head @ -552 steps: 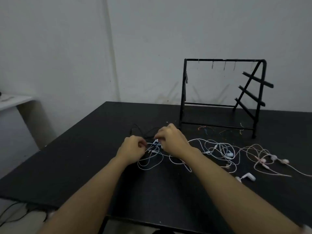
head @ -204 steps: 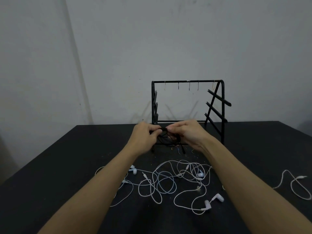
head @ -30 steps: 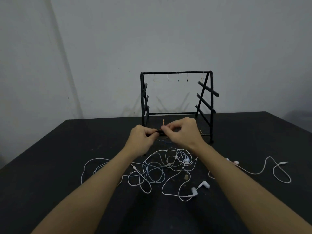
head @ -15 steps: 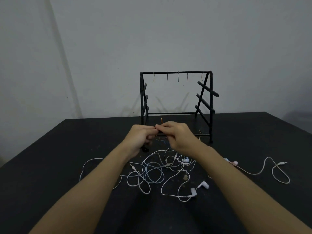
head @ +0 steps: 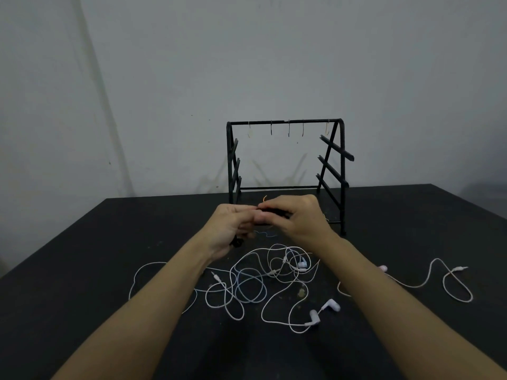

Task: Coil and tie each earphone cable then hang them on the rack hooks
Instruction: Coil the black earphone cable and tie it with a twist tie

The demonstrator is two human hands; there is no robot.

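A grey wall (head: 247, 64) fills the upper half of the view. Below it a black table (head: 82, 270) spreads toward the viewer. At the far middle of the table stands a black metal rack (head: 341, 171), an open frame with slanted side bars and a top rail carrying a row of small wire hooks (head: 289, 131), all of them bare.

Two bare forearms reach in from the bottom edge and meet just in front of the rack. The left hand (head: 229, 229) and the right hand (head: 299, 218) are held close together above the table, fingertips touching. Both pinch a coiled black earphone cable (head: 277, 213), a short dark bundle stretched between them. A dark end of it pokes out under the left hand (head: 236, 242). A thin orange twist tie (head: 264, 198) sticks up just above the fingers.

On the table beneath the wrists lies a loose tangle of white earphone cables (head: 247, 286), with two white earbuds (head: 323, 311) at its near right. Well apart to the right lies another white earphone cable (head: 450, 283), uncoiled. A short blue wire tie (head: 264, 233) rests on the table under the hands.
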